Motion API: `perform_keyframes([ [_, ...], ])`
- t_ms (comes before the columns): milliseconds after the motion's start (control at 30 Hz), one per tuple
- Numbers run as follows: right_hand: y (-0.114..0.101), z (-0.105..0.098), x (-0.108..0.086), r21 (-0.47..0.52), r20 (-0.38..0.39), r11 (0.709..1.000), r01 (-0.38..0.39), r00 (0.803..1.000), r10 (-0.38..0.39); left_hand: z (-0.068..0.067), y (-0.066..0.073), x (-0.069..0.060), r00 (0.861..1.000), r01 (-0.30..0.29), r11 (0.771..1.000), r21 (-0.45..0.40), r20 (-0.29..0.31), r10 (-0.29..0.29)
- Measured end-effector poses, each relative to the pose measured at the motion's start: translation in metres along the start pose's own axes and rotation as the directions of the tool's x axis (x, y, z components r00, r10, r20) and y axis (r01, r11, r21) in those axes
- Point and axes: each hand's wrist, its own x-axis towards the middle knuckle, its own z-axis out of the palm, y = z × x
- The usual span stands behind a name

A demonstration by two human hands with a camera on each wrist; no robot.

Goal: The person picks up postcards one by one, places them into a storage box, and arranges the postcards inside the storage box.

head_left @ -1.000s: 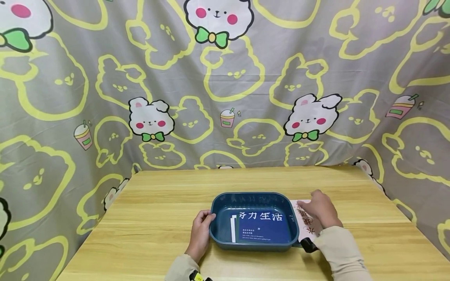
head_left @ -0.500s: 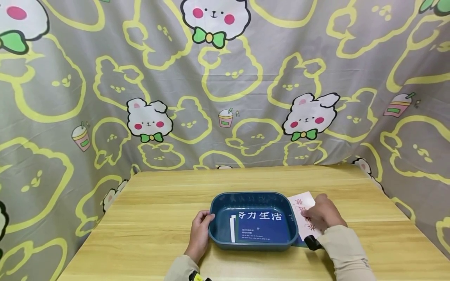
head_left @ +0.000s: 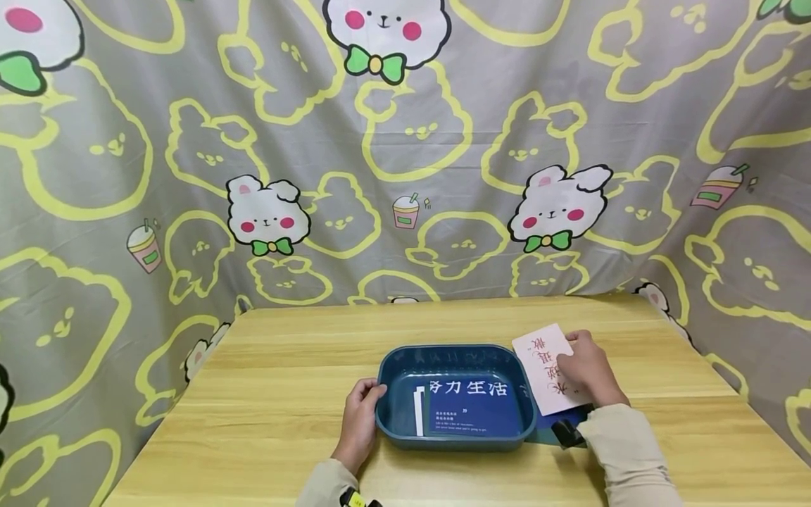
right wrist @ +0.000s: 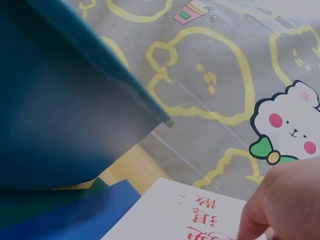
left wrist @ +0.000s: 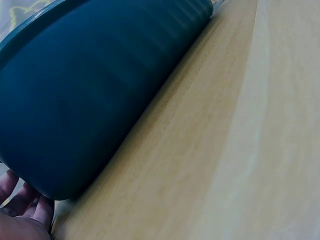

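A dark teal tray (head_left: 456, 445) stands on the table with blue printed cards (head_left: 475, 408) and a white-edged one lying inside. My left hand (head_left: 360, 426) grips the tray's left end, thumb on the rim; the left wrist view shows the fingers (left wrist: 44, 210) at its lower corner. To the right of the tray, my right hand (head_left: 591, 370) pinches a pale pink card (head_left: 546, 373) with red characters by its right edge. Under that card, blue and green cards (head_left: 551, 427) lie beside the tray; the right wrist view shows the blue card (right wrist: 85, 215) too.
The wooden table (head_left: 253, 394) stretches out on both sides of the tray. Behind it and at both sides hangs a grey curtain (head_left: 443, 260) with yellow outlines and white cartoon heads. Black straps sit at both wrists.
The pink card has come up and away from the tray's right side with my right hand, uncovering more of the cards beneath. My left hand keeps its place on the tray.
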Motion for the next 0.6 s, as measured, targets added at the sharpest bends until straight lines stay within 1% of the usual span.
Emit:
perform_keyframes([
  [233, -0.0027, -0.0039, -0.0004, 0.068, -0.029, 0.998, -0.017, 0.999, 0.019, -0.0005, 0.0005, 0.0006, 1.000, -0.004, 1.000, 0.011, -0.007, 0.004],
  [467, -0.0042, -0.0058, -0.0004, 0.055, -0.073, 0.999, -0.003, 0.997, 0.007, 0.0001, 0.0003, 0.0004, 1.000, -0.001, 1.000, -0.002, -0.005, 0.001],
  [600, -0.0040, -0.0049, -0.0006, 0.074, -0.094, 0.997, 0.003, 0.996, 0.004, 0.0004, 0.0000, 0.0003, 1.000, 0.002, 1.000, -0.008, -0.004, -0.002],
])
